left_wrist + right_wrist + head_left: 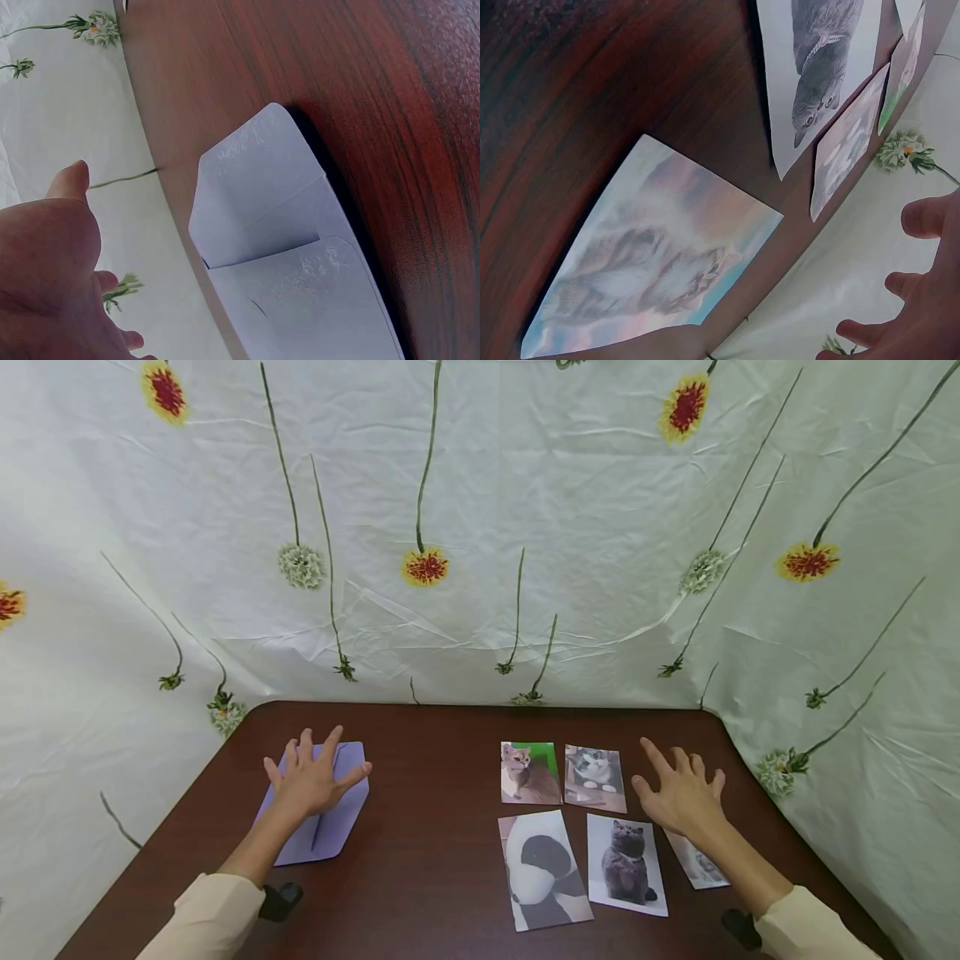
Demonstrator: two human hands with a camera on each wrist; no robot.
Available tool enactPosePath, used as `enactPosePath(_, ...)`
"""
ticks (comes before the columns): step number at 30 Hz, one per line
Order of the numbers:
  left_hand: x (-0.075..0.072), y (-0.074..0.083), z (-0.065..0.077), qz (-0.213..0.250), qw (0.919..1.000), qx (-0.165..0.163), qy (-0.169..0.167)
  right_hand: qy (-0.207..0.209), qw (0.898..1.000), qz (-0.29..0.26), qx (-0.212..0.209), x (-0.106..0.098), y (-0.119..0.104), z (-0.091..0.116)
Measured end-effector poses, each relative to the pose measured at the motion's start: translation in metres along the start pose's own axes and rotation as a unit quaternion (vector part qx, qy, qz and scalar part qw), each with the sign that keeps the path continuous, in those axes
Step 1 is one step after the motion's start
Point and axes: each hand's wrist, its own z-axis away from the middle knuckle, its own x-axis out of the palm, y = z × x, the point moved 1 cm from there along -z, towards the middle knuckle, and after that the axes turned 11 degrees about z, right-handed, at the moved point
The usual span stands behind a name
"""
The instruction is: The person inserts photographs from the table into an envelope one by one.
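Fingers (657, 757) spread on left hand (303, 787) and right hand (684, 799), gripping nothing; envelope (341, 822), flap (259, 161) open, on the bench (427, 827) below the left; photos (628, 867) flat near the right; these may skid if nudged rather than lifted; careless pressing could crease the flap.

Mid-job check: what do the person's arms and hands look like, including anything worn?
The hands are bare, with five fingers each and no gloves or rings showing. The sleeves are plain cream. A rounded black piece shows near each wrist; no cables are visible.
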Motion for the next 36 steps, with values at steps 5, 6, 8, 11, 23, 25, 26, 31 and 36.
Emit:
enactPosePath(5, 0.001, -0.002, -0.001, 0.001, 1.0000, 0.001, 0.006, 0.005, 1.000, -0.002, 0.000, 0.001, -0.002, -0.001)
enactPosePath(6, 0.002, -0.003, -0.002, 0.003, 1.0000, 0.002, 0.009, 0.006, 1.000, -0.003, -0.001, 0.001, -0.003, -0.001)
enactPosePath(8, 0.002, -0.005, -0.003, 0.007, 0.9999, 0.003, 0.014, 0.009, 1.000, -0.007, -0.002, 0.001, -0.006, -0.002)
enactPosePath(11, 0.002, -0.009, -0.004, 0.017, 0.9997, 0.002, 0.020, 0.011, 1.000, -0.011, -0.005, 0.001, -0.012, -0.003)
enactPosePath(23, 0.000, -0.024, -0.006, 0.005, 0.9997, -0.026, -0.001, 0.034, 0.999, -0.021, -0.029, 0.009, -0.037, -0.009)
enactPosePath(25, 0.000, -0.029, -0.007, 0.009, 0.9994, -0.034, -0.002, 0.034, 0.999, -0.025, -0.032, 0.010, -0.042, -0.009)
enactPosePath(26, 0.001, -0.031, -0.007, 0.012, 0.9992, -0.039, -0.003, 0.034, 0.998, -0.027, -0.034, 0.010, -0.045, -0.008)
enactPosePath(31, 0.001, -0.040, -0.007, 0.018, 0.9982, -0.055, -0.010, 0.039, 0.997, -0.036, -0.049, 0.010, -0.061, -0.008)
enactPosePath(36, -0.003, -0.044, -0.005, 0.022, 0.9970, -0.072, -0.020, 0.030, 0.997, -0.049, -0.054, 0.013, -0.081, -0.011)
